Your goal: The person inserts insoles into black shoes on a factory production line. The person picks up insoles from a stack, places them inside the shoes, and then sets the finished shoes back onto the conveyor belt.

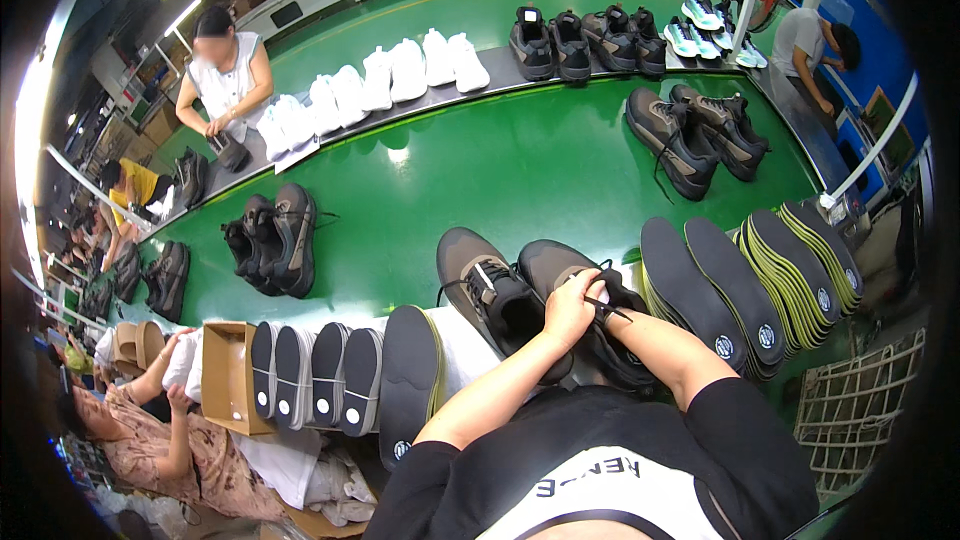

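Observation:
Two grey-brown and black sneakers lie side by side at the near edge of the green belt [520, 170]. My left hand [568, 308] is closed over the collar of the right-hand sneaker [548, 262]. My right hand [603, 296] meets it at the same opening, by the loose black laces. It is mostly hidden behind the left hand and the shoe. The left-hand sneaker [478, 280] lies untouched beside them. Black insoles stand in rows on either side: one row [725, 290] to my right, another [330, 372] to my left.
Other dark pairs [275, 240] [695, 130] lie on the belt. White sneakers [385, 80] and dark ones [570, 40] line the far grey strip. A person [228, 65] works opposite, another [150, 430] at my left by a cardboard box [225, 375]. A wire basket [850, 420] stands at my right.

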`<action>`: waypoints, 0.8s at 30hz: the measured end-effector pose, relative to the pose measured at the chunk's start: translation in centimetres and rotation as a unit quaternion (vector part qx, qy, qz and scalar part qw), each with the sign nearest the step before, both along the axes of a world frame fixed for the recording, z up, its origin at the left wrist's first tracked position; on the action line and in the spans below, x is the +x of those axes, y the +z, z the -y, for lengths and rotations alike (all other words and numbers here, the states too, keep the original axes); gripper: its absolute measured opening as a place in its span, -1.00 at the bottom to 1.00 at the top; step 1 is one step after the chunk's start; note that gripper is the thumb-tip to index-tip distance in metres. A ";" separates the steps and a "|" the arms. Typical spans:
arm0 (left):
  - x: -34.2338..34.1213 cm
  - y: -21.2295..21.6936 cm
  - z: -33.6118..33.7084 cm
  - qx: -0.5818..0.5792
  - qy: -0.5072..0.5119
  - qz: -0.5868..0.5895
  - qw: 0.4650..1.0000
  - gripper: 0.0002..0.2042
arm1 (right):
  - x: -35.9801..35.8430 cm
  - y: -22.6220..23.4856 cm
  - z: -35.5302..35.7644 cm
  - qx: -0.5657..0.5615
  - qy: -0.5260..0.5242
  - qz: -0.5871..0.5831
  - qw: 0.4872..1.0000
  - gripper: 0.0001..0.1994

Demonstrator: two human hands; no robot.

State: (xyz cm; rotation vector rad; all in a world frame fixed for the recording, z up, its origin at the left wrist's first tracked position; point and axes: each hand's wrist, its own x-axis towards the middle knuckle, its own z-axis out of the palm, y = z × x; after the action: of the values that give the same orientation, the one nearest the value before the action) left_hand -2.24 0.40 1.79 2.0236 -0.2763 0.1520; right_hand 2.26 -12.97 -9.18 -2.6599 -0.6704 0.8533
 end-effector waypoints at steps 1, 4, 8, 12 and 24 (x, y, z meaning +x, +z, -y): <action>-0.1 0.2 -0.2 -0.005 -0.002 -0.010 1.000 -0.80 | 0.1 -0.1 -0.3 -0.002 -0.004 -0.003 1.000 -0.70; 0.1 -0.2 0.0 -0.019 -0.014 -0.031 0.999 -0.80 | -0.3 -0.6 -1.4 -0.007 -0.010 -0.005 1.000 -0.70; 0.1 -0.5 -0.1 -0.008 -0.018 -0.038 0.999 -0.79 | -0.4 -0.4 -1.7 -0.011 -0.017 -0.009 1.000 -0.70; 0.1 -0.6 -0.1 -0.010 -0.014 -0.026 1.000 -0.78 | -0.7 -0.5 -2.0 -0.008 -0.019 -0.013 1.000 -0.70; 0.0 -0.2 -0.3 -0.006 -0.003 -0.011 1.000 -0.78 | -1.1 -0.7 -2.2 0.006 -0.021 -0.018 1.000 -0.70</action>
State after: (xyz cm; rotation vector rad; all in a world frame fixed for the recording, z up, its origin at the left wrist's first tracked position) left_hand -2.26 0.70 1.60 2.0112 -0.2664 0.1265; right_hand 1.11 -10.72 -9.91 -2.6316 -0.6076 0.8799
